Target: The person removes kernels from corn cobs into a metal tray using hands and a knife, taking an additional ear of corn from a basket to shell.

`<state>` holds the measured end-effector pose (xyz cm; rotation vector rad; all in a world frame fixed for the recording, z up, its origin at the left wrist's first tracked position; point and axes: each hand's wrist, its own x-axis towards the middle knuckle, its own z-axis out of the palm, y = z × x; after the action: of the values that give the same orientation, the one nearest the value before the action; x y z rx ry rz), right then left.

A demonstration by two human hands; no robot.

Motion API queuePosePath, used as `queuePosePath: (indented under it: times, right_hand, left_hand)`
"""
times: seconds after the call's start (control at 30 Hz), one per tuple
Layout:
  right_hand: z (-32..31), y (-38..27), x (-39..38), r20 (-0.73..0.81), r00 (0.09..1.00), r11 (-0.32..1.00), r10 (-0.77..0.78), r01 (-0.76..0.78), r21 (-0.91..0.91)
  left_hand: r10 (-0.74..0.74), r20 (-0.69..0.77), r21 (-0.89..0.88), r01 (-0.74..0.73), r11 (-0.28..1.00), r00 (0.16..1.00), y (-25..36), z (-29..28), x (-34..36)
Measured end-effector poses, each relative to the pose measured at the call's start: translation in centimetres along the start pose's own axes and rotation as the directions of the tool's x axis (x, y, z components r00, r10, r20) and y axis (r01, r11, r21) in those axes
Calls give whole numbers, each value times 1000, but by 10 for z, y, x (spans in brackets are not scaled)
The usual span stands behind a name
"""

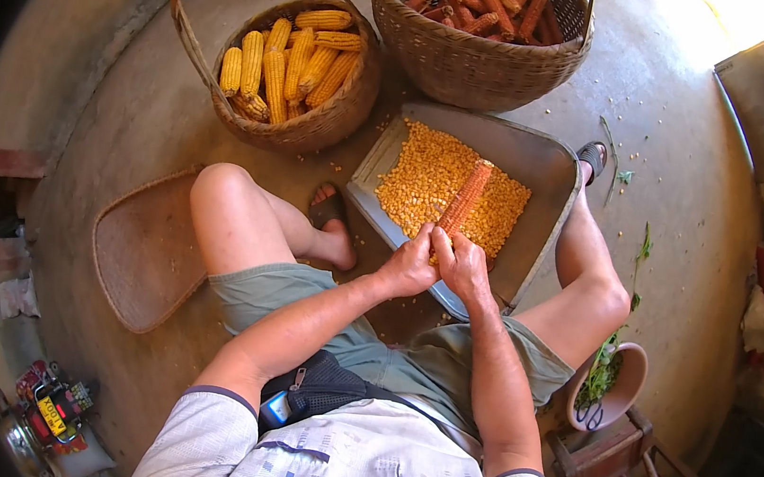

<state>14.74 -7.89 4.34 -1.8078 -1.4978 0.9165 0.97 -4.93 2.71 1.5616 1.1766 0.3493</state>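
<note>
Both my hands are closed together on the near end of a corn cob, held tilted over a grey plastic tub. Most of the cob's far length is stripped to reddish core; its near end is hidden by my fingers. My left hand wraps it from the left. My right hand presses against it from the right, thumb near the left hand's fingers. Loose yellow corn kernels cover much of the tub's bottom. The tub stands between my legs.
Beyond the tub stand a wicker basket of yellow corn cobs and a larger basket of stripped cobs. A woven tray lies left. At right are a pink bucket with greens, scissors and a wooden chair.
</note>
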Motion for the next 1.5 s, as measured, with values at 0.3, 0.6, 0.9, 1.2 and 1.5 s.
queuePosePath:
  times: [0.3, 0.6, 0.9, 1.2, 1.5]
  right_hand:
    - [-5, 15, -1, -44, 999, 967, 19, -7, 253]
    - [-27, 6, 8, 75, 909, 395, 409, -251, 884]
    - [-27, 5, 6, -42, 917, 33, 397, 31, 999]
    - [-39, -10, 8, -32, 940, -132, 340, 81, 988]
    - [-44, -18, 1, -85, 947, -44, 311, 103, 994]
  left_hand:
    - [-25, 311, -576, 209, 791, 950, 36, -22, -3]
    - [-95, 590, -498, 454, 739, 802, 46, -34, -10]
    - [372, -92, 27, -371, 928, 924, 33, -6, -11]
    - [62, -58, -125, -68, 990, 996, 50, 1, -12]
    - [-350, 553, -457, 627, 631, 756, 45, -14, 4]
